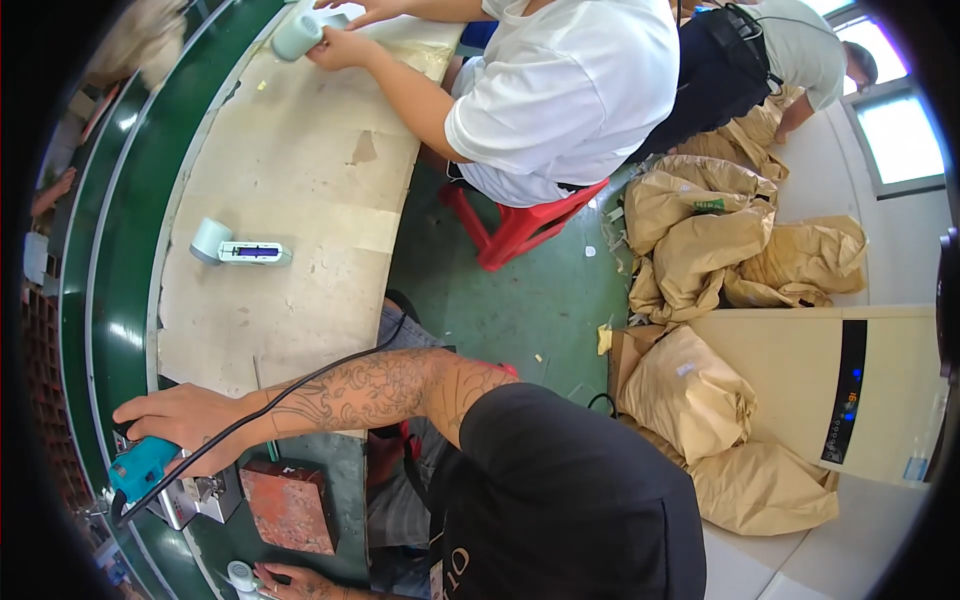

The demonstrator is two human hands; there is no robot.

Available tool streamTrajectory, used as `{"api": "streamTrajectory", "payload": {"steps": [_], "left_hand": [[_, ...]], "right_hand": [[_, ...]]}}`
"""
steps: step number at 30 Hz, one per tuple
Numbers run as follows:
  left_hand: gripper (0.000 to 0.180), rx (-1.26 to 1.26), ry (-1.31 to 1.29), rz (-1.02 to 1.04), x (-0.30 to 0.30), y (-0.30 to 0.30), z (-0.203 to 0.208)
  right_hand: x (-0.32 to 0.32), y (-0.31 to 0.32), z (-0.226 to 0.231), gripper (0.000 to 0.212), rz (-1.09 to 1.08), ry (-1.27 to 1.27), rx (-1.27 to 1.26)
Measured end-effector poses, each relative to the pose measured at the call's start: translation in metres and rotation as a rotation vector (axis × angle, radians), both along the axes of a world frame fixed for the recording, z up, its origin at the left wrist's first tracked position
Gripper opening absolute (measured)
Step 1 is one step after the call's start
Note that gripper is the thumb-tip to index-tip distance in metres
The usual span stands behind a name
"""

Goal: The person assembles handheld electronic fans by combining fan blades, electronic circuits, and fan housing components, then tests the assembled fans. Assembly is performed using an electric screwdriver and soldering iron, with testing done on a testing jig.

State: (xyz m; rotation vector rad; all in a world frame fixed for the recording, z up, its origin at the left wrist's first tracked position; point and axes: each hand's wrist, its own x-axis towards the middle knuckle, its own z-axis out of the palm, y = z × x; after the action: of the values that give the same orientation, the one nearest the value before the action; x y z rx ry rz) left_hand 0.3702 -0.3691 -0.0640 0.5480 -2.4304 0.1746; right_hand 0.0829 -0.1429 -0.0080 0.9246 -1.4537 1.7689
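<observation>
My right hand [200,425] reaches left across the bench and is closed round a teal power tool [145,468] with a black cord. This tool rests at a silver metal fixture [205,498]. The cord [330,368] runs back over my tattooed forearm. At the lower edge, my left hand [295,582] has its fingers round a pale device with a round head [240,575]; most of it is cut off. A similar pale green device [238,246], with a round head and a handle showing a purple strip, lies on the worn board.
A worn reddish block [288,507] sits beside the fixture. Further along the bench [300,190], a co-worker [570,90] on a red stool [520,225] holds another pale device [297,36]. Brown paper sacks [700,240] and a cream cabinet unit [790,380] stand right; another person bends behind.
</observation>
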Motion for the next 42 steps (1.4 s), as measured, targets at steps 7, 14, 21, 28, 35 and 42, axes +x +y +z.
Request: {"api": "streamTrajectory", "payload": {"steps": [7,14,21,28,35,42], "left_hand": [[0.024,0.006,-0.025,-0.206,-0.002,-0.015,-0.005],[0.025,0.024,-0.042,-0.170,0.003,-0.025,-0.015],[0.030,0.149,-0.074,-0.131,0.000,-0.030,-0.023],[0.031,0.124,-0.075,-0.132,0.003,-0.032,-0.018],[0.030,0.095,-0.107,-0.142,0.001,-0.030,-0.014],[0.031,0.114,-0.130,-0.125,0.006,-0.040,-0.019]], "right_hand": [[-0.002,0.001,-0.004,0.060,0.107,-0.013,0.074],[-0.001,0.000,-0.004,0.057,0.107,-0.041,0.093],[-0.002,0.002,-0.008,0.059,0.107,-0.047,0.124],[-0.002,-0.004,-0.007,0.058,0.139,-0.051,0.119],[-0.003,-0.004,-0.008,0.056,0.132,-0.042,0.116],[-0.001,-0.007,-0.011,0.055,0.139,-0.052,0.115]]}}
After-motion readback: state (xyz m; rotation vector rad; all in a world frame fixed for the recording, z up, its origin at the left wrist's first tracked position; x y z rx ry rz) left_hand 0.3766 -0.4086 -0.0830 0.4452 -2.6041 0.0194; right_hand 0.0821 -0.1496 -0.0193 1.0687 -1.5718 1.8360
